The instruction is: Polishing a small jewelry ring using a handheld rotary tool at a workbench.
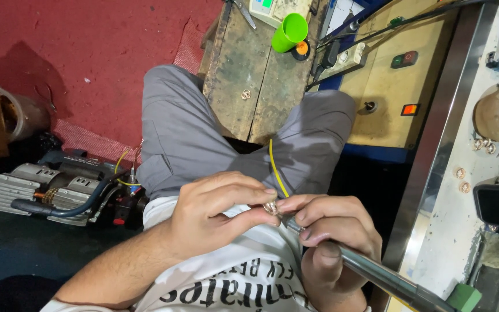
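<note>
On the floor at far left I see a grey motor unit (59,193). My left hand (215,211) has its grip pinched on a small silver ring (271,207) over my lap, touching the tip of the metal rod (376,271) that my right hand (333,242) clenches. A green cup (290,32) stands on the wooden counter (249,81) beyond.

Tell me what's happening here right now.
A seated person is working over their lap. The left hand pinches a small shiny metal piece at its fingertips, while the right hand grips a long metal rod-shaped tool whose tip meets that piece. A thin yellow wire runs up from between the hands. A green cup stands on the worn wooden block ahead.
</note>
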